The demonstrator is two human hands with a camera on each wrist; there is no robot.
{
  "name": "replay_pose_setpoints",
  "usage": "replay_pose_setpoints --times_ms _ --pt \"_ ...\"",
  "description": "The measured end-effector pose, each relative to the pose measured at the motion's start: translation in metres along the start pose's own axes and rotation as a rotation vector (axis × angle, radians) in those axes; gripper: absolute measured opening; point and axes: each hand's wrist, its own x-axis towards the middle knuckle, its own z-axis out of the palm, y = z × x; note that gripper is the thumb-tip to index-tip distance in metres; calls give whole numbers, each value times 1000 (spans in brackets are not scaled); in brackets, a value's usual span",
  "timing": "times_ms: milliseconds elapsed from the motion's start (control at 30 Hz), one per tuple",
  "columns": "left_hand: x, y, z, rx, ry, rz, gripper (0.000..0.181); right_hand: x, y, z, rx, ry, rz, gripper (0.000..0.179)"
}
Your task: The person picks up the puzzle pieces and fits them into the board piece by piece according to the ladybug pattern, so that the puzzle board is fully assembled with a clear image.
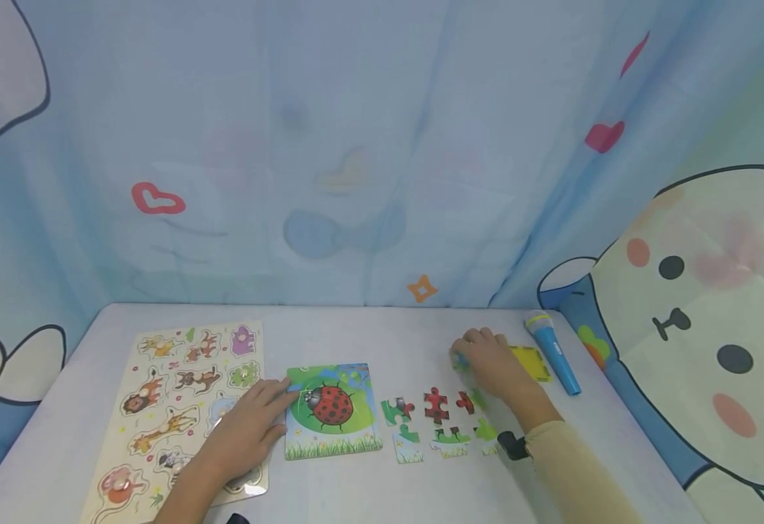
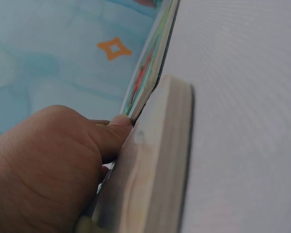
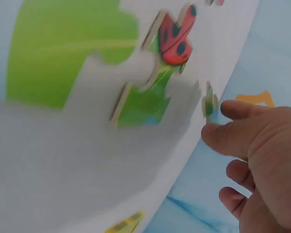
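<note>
My right hand (image 1: 490,364) is over the back right of the table, pinching a small jigsaw piece (image 3: 211,104) between thumb and fingertips in the right wrist view. The piece has green and blue on it. My left hand (image 1: 251,429) lies across the right part of the wooden animal puzzle board (image 1: 212,418), its fingertips touching the left edge of the square ladybug board (image 1: 329,411). In the left wrist view the thumb (image 2: 120,120) rests at that edge. Between the hands, several loose jigsaw pieces (image 1: 436,405) with red, black and green parts are laid out in rows.
Just right of my right hand is a yellow tray (image 1: 531,362). Beyond it, a blue toy microphone (image 1: 555,356) lies near the table's right edge. A light blue printed curtain (image 1: 356,145) hangs behind the white table (image 1: 343,495).
</note>
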Motion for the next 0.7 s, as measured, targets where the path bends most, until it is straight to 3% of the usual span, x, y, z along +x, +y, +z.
replay_pose_setpoints --times_ms 133,433,700 --pt "0 0 0 2 4 1 49 3 -12 -2 7 -3 -33 41" --pt "0 0 1 12 26 18 48 13 -54 -8 19 42 -193 34" --pt "0 0 1 16 27 22 48 23 -87 -9 66 9 -289 29"
